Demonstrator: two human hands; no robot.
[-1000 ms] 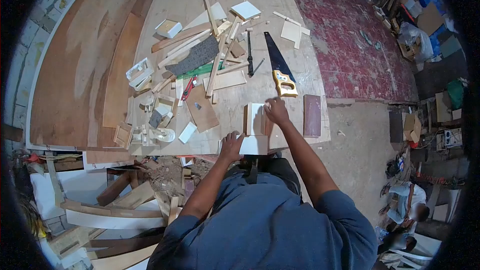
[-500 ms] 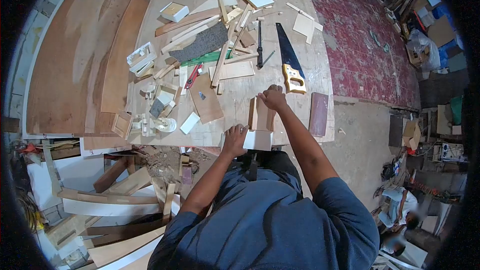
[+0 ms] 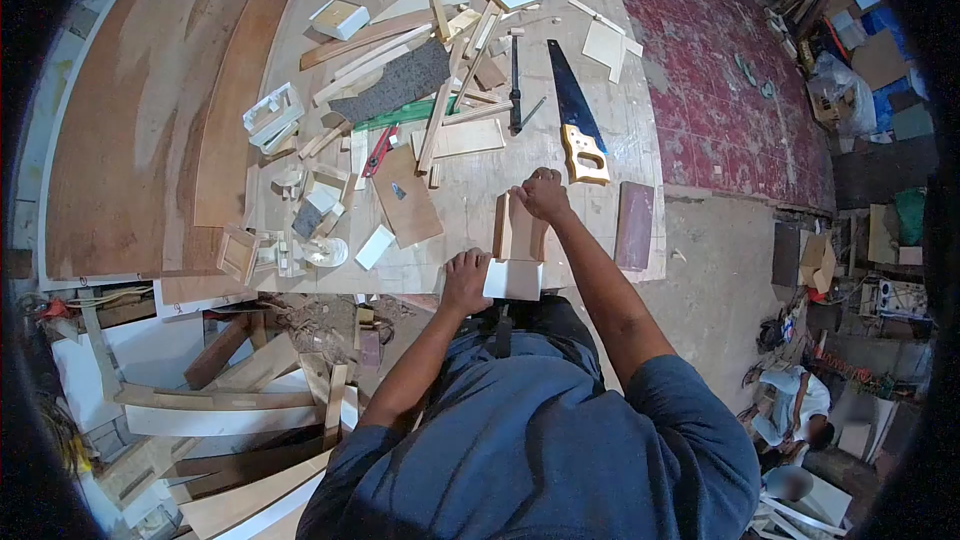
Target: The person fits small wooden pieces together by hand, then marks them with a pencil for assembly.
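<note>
A small open wooden box (image 3: 523, 232) with a white panel (image 3: 513, 281) at its near end lies at the table's front edge, close to my body. My left hand (image 3: 465, 282) is closed at the near left corner, its curled fingers against the panel's side. At the far right corner, my right hand (image 3: 543, 194) is closed over the box's edge, fingers bent down. The palms and the undersides of the fingers are hidden. Beyond my right hand lies a handsaw (image 3: 584, 155) with a yellow handle, and a dark reddish block (image 3: 634, 226) sits to the right.
Wood strips and offcuts, a grey abrasive sheet (image 3: 395, 85), a red cutter (image 3: 380, 151) and a black rod-like tool (image 3: 515, 85) clutter the worktable (image 3: 460, 220). Boards (image 3: 225, 400) pile up on the floor at left. Another person (image 3: 797, 408) sits at lower right.
The whole view has shifted slightly to the left. Both hands keep nearly the same places on the box. The person at lower right has moved a little.
</note>
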